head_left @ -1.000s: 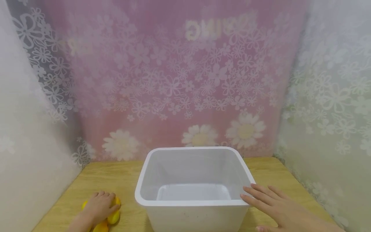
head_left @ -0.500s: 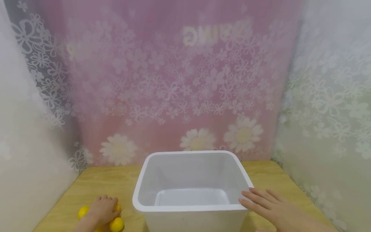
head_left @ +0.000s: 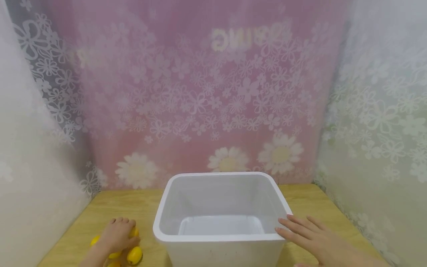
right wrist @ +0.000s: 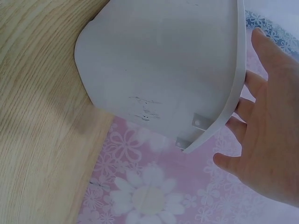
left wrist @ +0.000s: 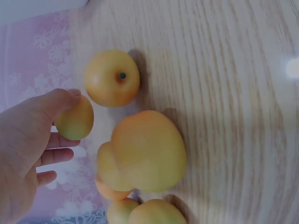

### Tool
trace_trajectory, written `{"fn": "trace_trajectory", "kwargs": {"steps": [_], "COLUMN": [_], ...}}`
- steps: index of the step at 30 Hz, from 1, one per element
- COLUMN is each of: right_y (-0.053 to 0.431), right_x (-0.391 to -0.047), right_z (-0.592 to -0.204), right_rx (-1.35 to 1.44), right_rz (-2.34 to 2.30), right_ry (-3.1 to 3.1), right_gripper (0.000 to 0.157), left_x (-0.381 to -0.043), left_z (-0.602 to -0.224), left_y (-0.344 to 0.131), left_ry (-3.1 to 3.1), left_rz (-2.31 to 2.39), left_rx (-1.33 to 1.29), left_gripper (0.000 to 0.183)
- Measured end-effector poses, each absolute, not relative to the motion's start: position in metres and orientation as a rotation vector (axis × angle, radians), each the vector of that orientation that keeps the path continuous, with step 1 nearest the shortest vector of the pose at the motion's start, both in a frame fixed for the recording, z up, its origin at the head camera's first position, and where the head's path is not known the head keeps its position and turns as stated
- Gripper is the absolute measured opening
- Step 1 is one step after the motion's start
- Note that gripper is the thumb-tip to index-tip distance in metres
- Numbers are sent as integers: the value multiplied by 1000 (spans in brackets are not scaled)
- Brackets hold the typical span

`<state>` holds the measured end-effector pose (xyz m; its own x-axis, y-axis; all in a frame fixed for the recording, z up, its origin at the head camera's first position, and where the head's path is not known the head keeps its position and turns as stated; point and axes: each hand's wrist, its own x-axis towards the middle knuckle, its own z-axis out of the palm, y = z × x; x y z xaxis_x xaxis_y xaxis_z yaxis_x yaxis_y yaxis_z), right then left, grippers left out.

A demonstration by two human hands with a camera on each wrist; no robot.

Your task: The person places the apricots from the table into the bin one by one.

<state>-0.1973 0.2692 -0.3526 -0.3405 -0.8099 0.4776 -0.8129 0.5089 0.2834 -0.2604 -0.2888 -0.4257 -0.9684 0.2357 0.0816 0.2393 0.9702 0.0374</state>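
My left hand (head_left: 116,235) pinches a small yellow fruit (left wrist: 75,120) between thumb and fingers, at the left of the wooden table. Around and under that hand lie several more yellow fruits. One, a round fruit with a dark green stem spot (left wrist: 110,84), lies just beyond the held one in the left wrist view, and a larger yellow fruit (left wrist: 152,151) is nearer the wrist. My right hand (head_left: 317,237) has its fingers extended, fingertips at the right rim of a white plastic tub (head_left: 220,238). Nothing shows inside the tub.
The tub stands in the middle of the wood-grain table (head_left: 130,202). A pink flowered curtain (head_left: 200,111) hangs behind the table, with pale flowered sheets at both sides. More fruits (left wrist: 156,213) sit at the lower edge of the left wrist view.
My left hand has shifted slightly right over the fruits, and more of them show around it. The right hand keeps its place at the tub's rim. The head view has tilted slightly.
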Motion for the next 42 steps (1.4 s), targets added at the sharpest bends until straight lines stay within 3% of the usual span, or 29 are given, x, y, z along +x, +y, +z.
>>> {"fn": "trace_trajectory", "kwargs": {"steps": [8,25,42], "right_y": [270,268,267], "right_x": [-195,-197,-196], "right_z": [-350,-350,-349], "right_rx": [1316,1335,1329], "right_rz": [-8,13,11], "right_ry": [-2202,-2169,-2186], "right_gripper": [68,67,69], "left_x": [-261,-260,-265], "left_z": [-408,-358,-332], "left_y": [-288,-280,-266], "left_ry": [-2899,-2676,-2439], "left_rz": [4,137,251], "left_rx": [-405,-512,-691], "left_gripper": [29,35,33]}}
